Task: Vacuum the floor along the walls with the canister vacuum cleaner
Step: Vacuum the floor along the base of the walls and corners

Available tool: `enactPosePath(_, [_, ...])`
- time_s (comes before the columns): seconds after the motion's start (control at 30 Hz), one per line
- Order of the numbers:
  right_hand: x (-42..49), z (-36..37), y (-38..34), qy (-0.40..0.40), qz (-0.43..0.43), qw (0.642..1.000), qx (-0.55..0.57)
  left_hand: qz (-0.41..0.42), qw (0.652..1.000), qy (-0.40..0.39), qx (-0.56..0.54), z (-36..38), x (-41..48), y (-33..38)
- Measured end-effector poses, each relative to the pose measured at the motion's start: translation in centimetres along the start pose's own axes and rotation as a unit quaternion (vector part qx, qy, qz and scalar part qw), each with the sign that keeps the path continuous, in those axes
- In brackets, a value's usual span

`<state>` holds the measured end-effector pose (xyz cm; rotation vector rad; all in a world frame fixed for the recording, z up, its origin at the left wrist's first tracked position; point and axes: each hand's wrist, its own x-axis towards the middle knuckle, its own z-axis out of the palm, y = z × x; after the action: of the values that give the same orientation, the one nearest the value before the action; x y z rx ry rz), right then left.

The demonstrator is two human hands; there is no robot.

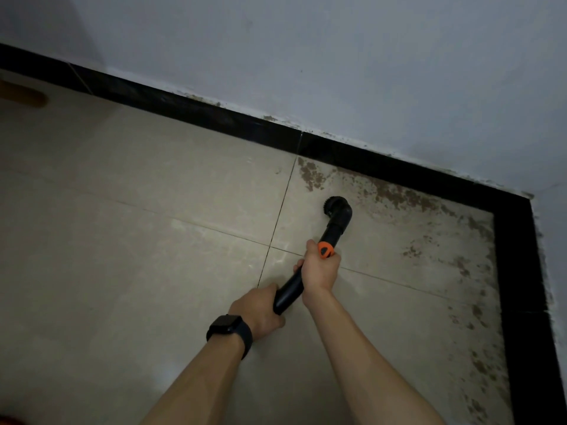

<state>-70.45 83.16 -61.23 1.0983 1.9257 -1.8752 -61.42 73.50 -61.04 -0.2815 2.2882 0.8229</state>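
Your left hand (260, 312) and right hand (319, 268) gripped the black plastic vacuum wand (288, 292), fingers curled round it, with brown grime (395, 191) lying uncleared along the black skirting (368, 157).

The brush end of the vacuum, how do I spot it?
Find the corner where the black skirting bends. Over the dirty tile before it is a black tube. The brush end is its bent round tip, beyond the orange ring.

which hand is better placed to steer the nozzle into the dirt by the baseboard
Right. The right hand grips the wand by its orange collar, closest to the brush nozzle and the dirt along the baseboard; the left hand holds the rear end.
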Motion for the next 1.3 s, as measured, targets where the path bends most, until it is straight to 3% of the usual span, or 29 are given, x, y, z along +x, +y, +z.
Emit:
enactPosePath(0.57, [-0.9,7.3,0.1,-0.173,-0.014,0.983,-0.068,-0.06,0.991,0.097,-0.064,-1.6,-1.0,-3.9])
enactPosePath(0.7, [0.2,8.9,-1.5,-0.173,-0.029,0.982,-0.07,-0.069,0.981,0.12,-0.137,-2.9,0.7,-2.8])
enactPosePath(1.3, [4.1,8.9,-5.0,-0.186,-0.025,0.982,-0.029,-0.038,0.974,0.094,-0.201,-5.3,6.4,-0.2])
